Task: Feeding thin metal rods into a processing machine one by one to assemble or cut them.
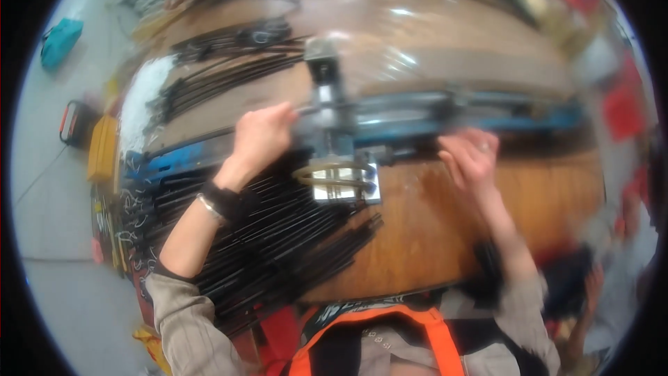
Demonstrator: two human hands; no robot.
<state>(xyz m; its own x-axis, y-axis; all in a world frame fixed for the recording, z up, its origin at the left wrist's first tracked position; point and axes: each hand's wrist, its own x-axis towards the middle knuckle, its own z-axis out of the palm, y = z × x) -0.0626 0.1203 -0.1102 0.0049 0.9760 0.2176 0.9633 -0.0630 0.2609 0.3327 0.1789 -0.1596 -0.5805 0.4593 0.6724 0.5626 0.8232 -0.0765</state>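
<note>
My left hand [264, 136] is closed, its fingertips pressed together beside an upright metal fixture [330, 108] in the middle of the bench. A thin dark rod [202, 141] runs toward this hand from the left; what the fingers grip is hidden. Right of the fixture, my right hand [474, 159] hovers near a long blue-and-grey rail [410, 113]. Its fingers are loosely bent, with the thumb apart, and nothing shows between them, though motion blurs it. Below the fixture sits a shiny plate [341, 188] with a looped yellowish hose [327, 167] over it.
Many black rods [271, 219] lie in a heap under my left forearm. Another rod bundle [236, 76] rests farther back. Wooden board [417, 223] covers the near right. A yellow box [103, 147] stands off the left end. Other people appear at far left and right.
</note>
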